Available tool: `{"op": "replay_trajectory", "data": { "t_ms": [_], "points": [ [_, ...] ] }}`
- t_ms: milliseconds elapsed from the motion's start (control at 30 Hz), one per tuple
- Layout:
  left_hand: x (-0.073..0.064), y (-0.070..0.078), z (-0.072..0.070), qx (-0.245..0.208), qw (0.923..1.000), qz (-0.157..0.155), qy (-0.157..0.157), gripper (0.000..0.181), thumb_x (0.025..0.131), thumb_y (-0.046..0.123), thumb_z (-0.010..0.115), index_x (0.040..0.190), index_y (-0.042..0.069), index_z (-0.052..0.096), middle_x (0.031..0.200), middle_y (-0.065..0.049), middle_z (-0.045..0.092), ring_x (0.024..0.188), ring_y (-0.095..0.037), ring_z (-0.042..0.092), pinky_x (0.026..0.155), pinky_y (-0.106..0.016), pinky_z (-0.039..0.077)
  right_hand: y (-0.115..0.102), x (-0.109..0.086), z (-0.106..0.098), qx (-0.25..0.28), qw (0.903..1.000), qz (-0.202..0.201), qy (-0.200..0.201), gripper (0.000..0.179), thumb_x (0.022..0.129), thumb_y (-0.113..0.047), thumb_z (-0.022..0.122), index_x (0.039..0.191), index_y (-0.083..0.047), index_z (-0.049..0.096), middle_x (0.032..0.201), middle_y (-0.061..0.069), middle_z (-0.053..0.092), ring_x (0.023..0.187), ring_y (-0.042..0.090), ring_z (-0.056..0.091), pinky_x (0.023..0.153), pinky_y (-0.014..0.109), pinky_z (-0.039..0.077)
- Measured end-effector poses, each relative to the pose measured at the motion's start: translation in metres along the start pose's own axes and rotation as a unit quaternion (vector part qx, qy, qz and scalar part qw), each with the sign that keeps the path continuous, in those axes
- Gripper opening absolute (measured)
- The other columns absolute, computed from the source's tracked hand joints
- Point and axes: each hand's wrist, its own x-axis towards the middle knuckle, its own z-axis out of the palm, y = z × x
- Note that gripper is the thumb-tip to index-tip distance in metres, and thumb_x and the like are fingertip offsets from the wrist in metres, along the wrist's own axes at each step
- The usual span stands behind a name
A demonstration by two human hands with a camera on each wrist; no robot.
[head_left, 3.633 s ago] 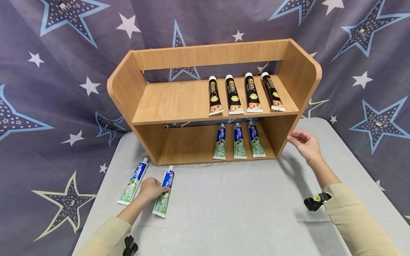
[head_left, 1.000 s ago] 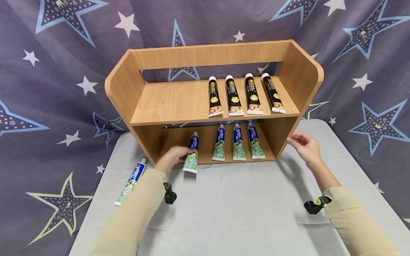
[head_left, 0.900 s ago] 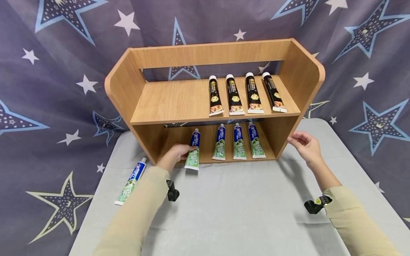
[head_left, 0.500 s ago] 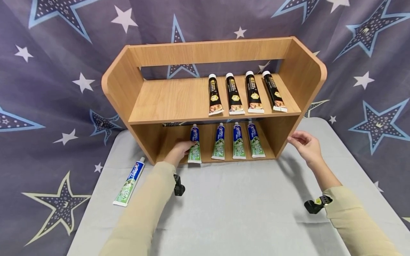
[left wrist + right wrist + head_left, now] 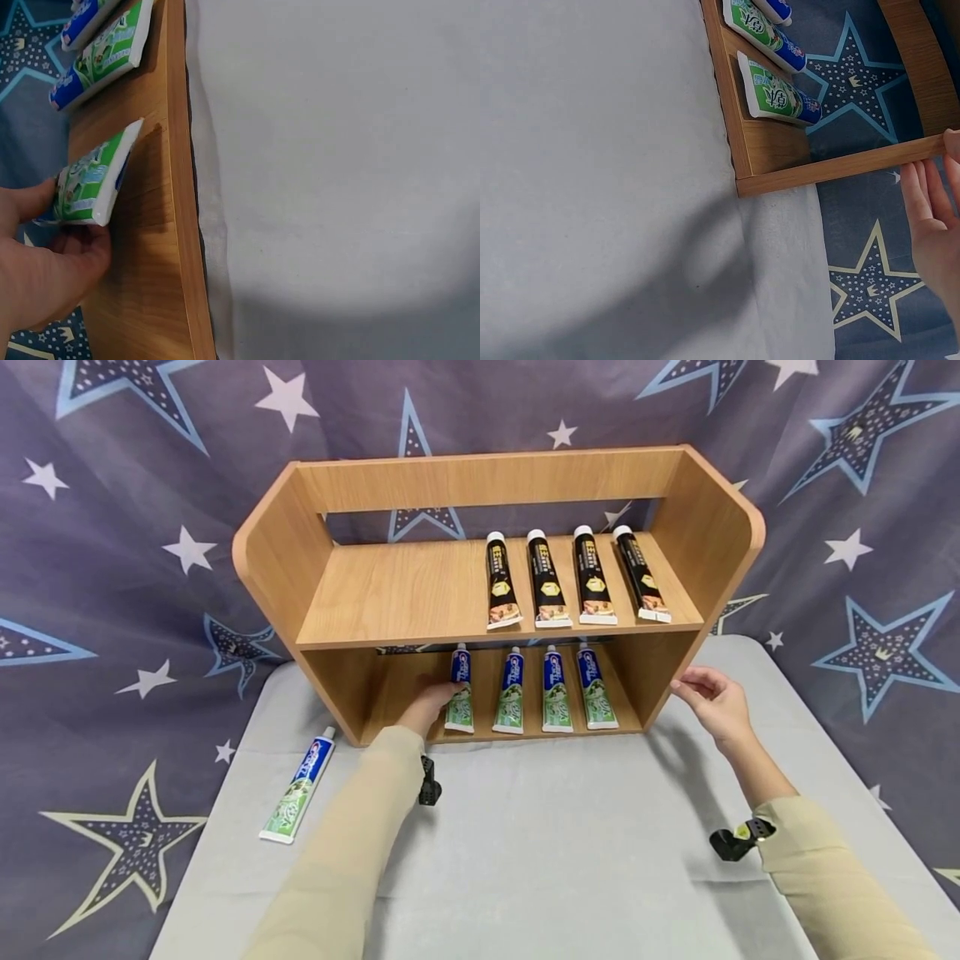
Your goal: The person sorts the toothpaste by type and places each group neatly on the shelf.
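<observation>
My left hand (image 5: 435,695) pinches a blue-and-green toothpaste tube (image 5: 460,714) between thumb and fingers, inside the lower level of a wooden shelf (image 5: 390,635). In the left wrist view, that tube (image 5: 90,180) is tilted, with its flat end raised above the board. Three similar tubes, the nearest a toothpaste tube (image 5: 509,702), lie in a row to its right. At the shelf's right side panel, my right hand (image 5: 716,702) grips the front edge; the right wrist view has its fingers (image 5: 922,187) against the outer face.
Several black toothpaste tubes (image 5: 550,585) lie in a row on the upper level. Another blue-and-green tube (image 5: 298,789) lies on the grey tablecloth (image 5: 555,843), left of the shelf. A star-patterned curtain (image 5: 480,402) hangs behind.
My left hand has carried the tube from the tablecloth, over the shelf's front edge, into the lower level left of the row. My right hand has stayed at the side panel.
</observation>
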Motion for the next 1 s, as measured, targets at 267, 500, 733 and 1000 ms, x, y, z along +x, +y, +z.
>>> {"op": "replay_trajectory", "data": {
  "t_ms": [267, 500, 733, 1000],
  "points": [
    [-0.004, 0.0, 0.01, 0.027, 0.999, 0.034, 0.008, 0.074, 0.085, 0.031, 0.072, 0.14, -0.003, 0.038, 0.138, -0.014, 0.05, 0.122, -0.024, 0.052, 0.106, -0.033, 0.046, 0.0, -0.001, 0.0, 0.008, 1.0, 0.003, 0.001, 0.029, 0.083, 0.006, 0.067, 0.084, -0.023, 0.067, 0.076, -0.021, 0.067, 0.07, -0.008, 0.061, 0.065, 0.003, 0.049],
    [-0.05, 0.018, 0.014, 0.023, 0.9979, 0.051, 0.034, 0.05, 0.088, 0.009, 0.066, 0.133, -0.004, 0.049, 0.136, -0.018, 0.054, 0.12, -0.028, 0.053, 0.108, -0.04, 0.047, -0.001, 0.0, 0.001, 0.001, 1.0, 0.004, 0.006, 0.028, 0.083, 0.005, 0.068, 0.084, -0.023, 0.066, 0.076, -0.021, 0.067, 0.07, -0.009, 0.061, 0.064, 0.003, 0.049],
    [-0.046, 0.015, 0.016, 0.043, 0.9944, 0.068, 0.068, 0.042, 0.086, 0.009, 0.069, 0.125, -0.003, 0.058, 0.129, -0.019, 0.061, 0.115, -0.028, 0.059, 0.101, -0.034, 0.051, 0.0, 0.001, 0.001, -0.011, 0.9998, 0.013, 0.003, 0.027, 0.083, 0.004, 0.068, 0.085, -0.023, 0.066, 0.076, -0.021, 0.067, 0.07, -0.009, 0.061, 0.065, 0.003, 0.049],
    [0.007, -0.015, 0.017, 0.079, 0.9724, 0.181, 0.125, 0.03, 0.073, 0.025, 0.084, 0.096, 0.007, 0.077, 0.1, -0.009, 0.074, 0.087, -0.018, 0.067, 0.075, -0.026, 0.057, 0.0, -0.001, 0.001, -0.009, 0.9998, 0.019, 0.006, 0.026, 0.083, 0.003, 0.068, 0.085, -0.023, 0.066, 0.076, -0.022, 0.067, 0.071, -0.009, 0.061, 0.065, 0.003, 0.05]
  ]
}}
